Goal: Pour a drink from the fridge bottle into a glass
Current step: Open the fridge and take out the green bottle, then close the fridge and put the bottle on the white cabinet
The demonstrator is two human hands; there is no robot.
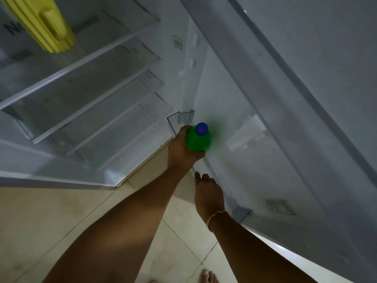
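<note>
Beige tiled floor [61, 217]; open fridge [81, 88] unlit.

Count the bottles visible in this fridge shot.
1. A green bottle with a blue cap, gripped by the left hand at the door's lower bin. Others could sit out of view.

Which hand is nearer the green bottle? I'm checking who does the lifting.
Left. The left hand is wrapped around the green bottle at the door shelf; the right hand hangs below it, apart, holding nothing.
</note>
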